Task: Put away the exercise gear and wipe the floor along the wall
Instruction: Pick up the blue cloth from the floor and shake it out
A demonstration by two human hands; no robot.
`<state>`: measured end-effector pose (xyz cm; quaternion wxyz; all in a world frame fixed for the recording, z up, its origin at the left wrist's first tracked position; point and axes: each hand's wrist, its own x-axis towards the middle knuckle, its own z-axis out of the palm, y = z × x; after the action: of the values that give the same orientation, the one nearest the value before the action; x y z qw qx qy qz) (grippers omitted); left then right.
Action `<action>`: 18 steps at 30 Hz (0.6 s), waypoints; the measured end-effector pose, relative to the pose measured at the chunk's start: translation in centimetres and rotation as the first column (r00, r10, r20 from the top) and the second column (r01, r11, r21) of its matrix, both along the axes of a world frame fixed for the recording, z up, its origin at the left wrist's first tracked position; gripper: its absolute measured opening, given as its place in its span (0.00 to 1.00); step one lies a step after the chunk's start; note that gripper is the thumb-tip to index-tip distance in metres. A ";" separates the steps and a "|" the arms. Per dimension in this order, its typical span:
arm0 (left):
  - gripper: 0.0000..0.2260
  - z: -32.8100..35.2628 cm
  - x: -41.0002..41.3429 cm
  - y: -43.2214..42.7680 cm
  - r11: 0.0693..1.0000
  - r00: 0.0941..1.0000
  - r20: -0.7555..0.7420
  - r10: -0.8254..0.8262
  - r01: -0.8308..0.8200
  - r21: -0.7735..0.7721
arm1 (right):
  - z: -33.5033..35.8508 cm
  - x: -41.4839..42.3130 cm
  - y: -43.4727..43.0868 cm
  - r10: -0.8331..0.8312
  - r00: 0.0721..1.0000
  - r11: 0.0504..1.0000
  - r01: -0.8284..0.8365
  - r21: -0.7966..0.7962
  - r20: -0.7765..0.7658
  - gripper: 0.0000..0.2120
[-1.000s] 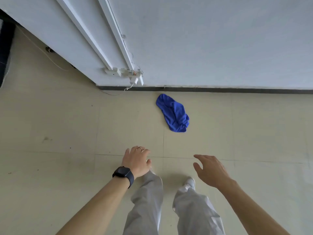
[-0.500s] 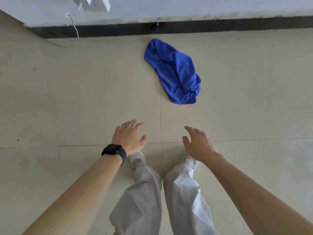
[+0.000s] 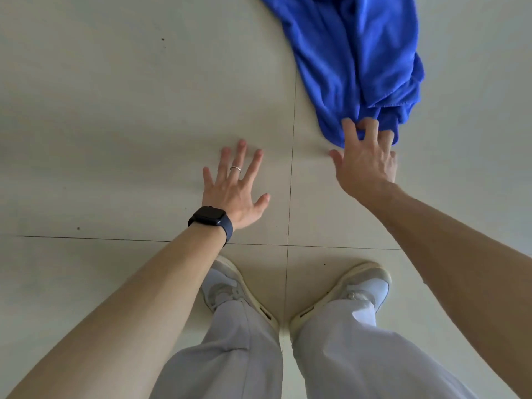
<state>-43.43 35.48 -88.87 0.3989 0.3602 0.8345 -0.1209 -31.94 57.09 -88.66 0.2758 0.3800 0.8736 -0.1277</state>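
Crouching over the pale floor tiles (image 3: 115, 110), you curl your right hand (image 3: 367, 165) into the near edge of the crumpled blue cloth (image 3: 354, 61), seemingly not yet clamped, while your left hand (image 3: 234, 188) spreads empty for balance.

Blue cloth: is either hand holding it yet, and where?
Right hand fingers rest on the blue cloth's near edge; no closed grip yet. Left hand is open, empty.
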 end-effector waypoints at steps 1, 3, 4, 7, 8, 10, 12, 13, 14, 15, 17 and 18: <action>0.37 0.5 -0.2 0.1 1.000 1.000 0.002 -0.024 0.024 -0.012 | 0.6 -0.3 0.2 0.001 0.999 1.000 -0.001 -0.007 0.043 0.22; 0.33 2.3 -1.1 0.6 0.997 0.997 0.014 -0.076 0.077 -0.032 | 2.7 -0.5 0.4 0.007 0.990 0.996 0.006 -0.087 0.142 0.18; 0.31 3.6 -1.5 0.8 0.995 0.996 0.027 -0.088 0.089 -0.046 | 4.1 -0.4 0.1 -0.003 0.989 0.990 0.024 -0.138 0.150 0.16; 0.28 9.3 -1.9 1.2 0.995 0.997 0.080 -0.011 0.018 -0.095 | 10.1 0.4 -1.2 -0.132 0.991 0.927 0.133 -0.352 0.026 0.07; 0.28 11.6 -1.8 1.3 0.995 0.995 0.095 0.019 -0.009 -0.102 | 12.5 0.8 -1.7 -0.193 0.981 0.889 0.169 -0.425 -0.015 0.07; 0.29 16.7 -1.5 1.7 0.995 0.993 0.112 0.032 -0.021 -0.098 | 18.1 1.7 -2.4 -0.310 0.948 0.827 0.230 -0.513 -0.074 0.04; 0.30 22.3 -1.2 2.5 0.997 0.994 0.108 0.027 -0.019 -0.076 | 24.5 2.3 -2.5 -0.413 0.905 0.778 0.292 -0.556 -0.103 0.04; 0.31 25.2 -1.0 3.0 0.998 0.994 0.108 0.032 -0.026 -0.061 | 27.9 2.7 -2.5 -0.457 0.883 0.752 0.320 -0.576 -0.106 0.04; 0.32 28.4 -0.7 3.6 0.998 0.993 0.110 0.044 -0.040 -0.037 | 31.4 3.1 -2.5 -0.489 0.866 0.729 0.341 -0.594 -0.103 0.05; 0.32 31.6 -0.5 4.2 0.998 0.992 0.113 0.057 -0.056 -0.007 | 35.0 3.6 -2.3 -0.508 0.856 0.707 0.350 -0.614 -0.097 0.05; 0.33 38.4 0.1 5.6 0.995 0.987 0.145 0.075 -0.084 0.055 | 41.8 4.6 -1.9 -0.521 0.849 0.678 0.348 -0.647 -0.089 0.05; 0.32 41.9 0.5 6.3 0.992 0.981 0.179 0.076 -0.092 0.085 | 45.3 5.1 -1.7 -0.523 0.848 0.671 0.350 -0.654 -0.084 0.05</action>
<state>-42.94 41.74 -46.97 0.4586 0.3519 0.8153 -0.0329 -26.80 55.36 -43.37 0.2259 0.4476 0.6935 -0.5174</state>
